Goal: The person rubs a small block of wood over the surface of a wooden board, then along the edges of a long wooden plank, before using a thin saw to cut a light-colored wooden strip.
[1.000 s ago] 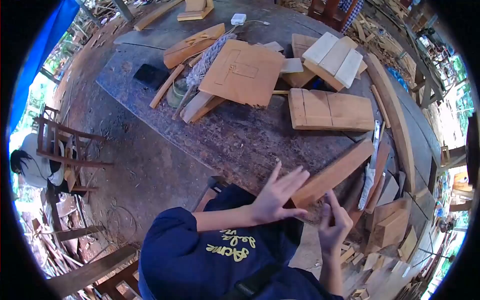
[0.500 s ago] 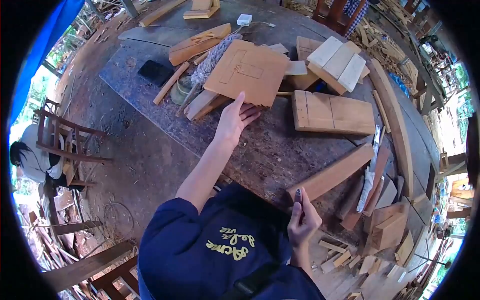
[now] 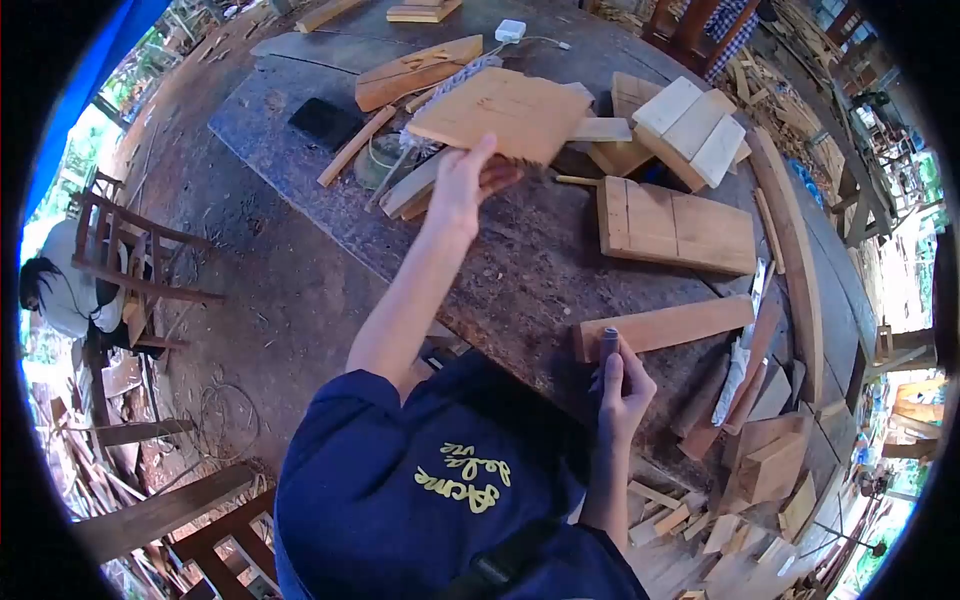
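Observation:
My left hand grips the near edge of a flat wooden board, thumb on top and fingers beneath. The board is tilted, with faint pencilled lines on its face, and its near right edge is jagged. Below the board, wood offcuts and a grey fringed cloth lie on the table. My right hand is closed around a slim dark stick with a grey tip, held upright; its kind cannot be made out. Just beyond that hand rests a rectangular wooden bar.
On the worn table lie a thick wooden block, pale-topped blocks, a black phone-like object and a long curved timber. Knives or tools wrapped in white sit at right. A wooden chair stands left.
The board has tipped to a flatter angle in my left hand, so its marked face shows less. My right hand has moved slightly right, turning the stick more upright.

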Demonstrator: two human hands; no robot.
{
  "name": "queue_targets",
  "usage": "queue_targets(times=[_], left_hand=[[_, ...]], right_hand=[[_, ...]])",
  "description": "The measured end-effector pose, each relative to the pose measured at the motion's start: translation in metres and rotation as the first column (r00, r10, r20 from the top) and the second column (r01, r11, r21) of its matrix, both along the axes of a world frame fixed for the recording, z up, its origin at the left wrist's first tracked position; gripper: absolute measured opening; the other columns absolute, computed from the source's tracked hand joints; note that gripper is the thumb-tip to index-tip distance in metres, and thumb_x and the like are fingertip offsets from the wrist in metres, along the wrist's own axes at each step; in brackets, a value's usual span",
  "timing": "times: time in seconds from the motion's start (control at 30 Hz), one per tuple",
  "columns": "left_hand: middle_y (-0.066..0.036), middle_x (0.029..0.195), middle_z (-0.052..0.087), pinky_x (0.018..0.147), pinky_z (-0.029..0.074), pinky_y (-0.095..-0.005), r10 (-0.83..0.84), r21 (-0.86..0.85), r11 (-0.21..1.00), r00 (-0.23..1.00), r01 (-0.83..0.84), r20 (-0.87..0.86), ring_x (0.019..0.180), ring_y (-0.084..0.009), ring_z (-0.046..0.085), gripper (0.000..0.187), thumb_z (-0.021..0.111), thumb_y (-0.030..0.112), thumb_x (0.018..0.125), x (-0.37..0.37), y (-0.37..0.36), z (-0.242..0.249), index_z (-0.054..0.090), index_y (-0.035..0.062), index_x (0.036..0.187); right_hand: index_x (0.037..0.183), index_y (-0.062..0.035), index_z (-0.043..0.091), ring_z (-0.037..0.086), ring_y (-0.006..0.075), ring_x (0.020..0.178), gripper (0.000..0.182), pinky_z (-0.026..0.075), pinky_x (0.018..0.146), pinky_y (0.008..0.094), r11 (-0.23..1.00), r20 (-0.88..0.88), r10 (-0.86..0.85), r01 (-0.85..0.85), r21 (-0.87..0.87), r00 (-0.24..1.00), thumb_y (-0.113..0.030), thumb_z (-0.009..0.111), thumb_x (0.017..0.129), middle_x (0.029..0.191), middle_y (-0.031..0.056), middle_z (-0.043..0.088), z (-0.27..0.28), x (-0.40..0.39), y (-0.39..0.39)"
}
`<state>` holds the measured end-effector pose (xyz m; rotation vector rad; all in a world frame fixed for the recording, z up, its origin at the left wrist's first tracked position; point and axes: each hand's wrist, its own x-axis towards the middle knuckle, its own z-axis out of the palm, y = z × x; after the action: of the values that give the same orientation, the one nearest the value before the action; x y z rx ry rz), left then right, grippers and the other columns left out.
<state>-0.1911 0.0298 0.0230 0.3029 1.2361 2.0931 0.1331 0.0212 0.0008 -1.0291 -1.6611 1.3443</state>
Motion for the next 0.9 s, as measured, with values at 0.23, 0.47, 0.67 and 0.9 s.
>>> queue_targets(times=[0.23,0.47,0.67,0.9], left_hand=[[-0.025,0.117,0.068,0.091,0.059,-0.0434,-0.056,0.083,0.995,0.996,0.05,0.075,0.102,-0.0324,0.071,0.031,0.059,0.026,0.101,-0.062,0.011,0.038,0.058,-0.0019,0.115],[-0.02,0.123,0.068,0.1,0.053,-0.0352,-0.353,-0.156,0.934,0.898,0.322,-0.263,0.111,-0.026,0.068,0.049,0.049,0.043,0.105,-0.06,0.042,0.062,0.057,-0.0013,0.124],[-0.016,0.109,0.073,0.088,0.057,-0.032,-0.481,-0.292,0.862,0.852,0.415,-0.207,0.096,-0.0218,0.071,0.054,0.048,0.047,0.105,-0.037,0.081,0.04,0.059,-0.0024,0.125],[-0.017,0.099,0.073,0.079,0.054,-0.0445,-0.494,-0.426,0.825,-0.109,-0.372,-0.862,0.093,-0.0339,0.071,0.062,0.062,0.057,0.092,-0.044,0.084,-0.013,0.064,0.002,0.121]], right_hand=[[0.123,-0.0007,0.07,0.053,0.007,0.061,0.028,0.044,0.056,0.0222,0.998,0.011,0.004,-0.004,0.06,1.0,-0.013,0.062,0.099,0.075,0.0028,0.064,-0.004,-0.001,0.001],[0.123,0.0027,0.069,0.051,0.003,0.066,0.028,0.039,0.057,0.0191,0.997,-0.014,0.034,-0.033,0.073,0.999,-0.013,0.061,0.101,0.083,-0.0019,0.064,0.001,-0.002,0.001],[0.124,0.0012,0.069,0.05,0.0033,0.064,0.029,0.04,0.056,0.0195,0.998,-0.017,0.023,-0.023,0.05,1.0,-0.014,0.062,0.101,0.078,-0.0016,0.063,0.0,-0.001,0.0],[0.115,-0.0024,0.073,0.066,0.0226,0.074,0.024,0.051,0.076,0.0318,0.994,0.029,0.012,-0.015,0.107,1.0,-0.009,0.066,0.093,0.093,0.014,0.076,-0.005,0.0,0.004]])
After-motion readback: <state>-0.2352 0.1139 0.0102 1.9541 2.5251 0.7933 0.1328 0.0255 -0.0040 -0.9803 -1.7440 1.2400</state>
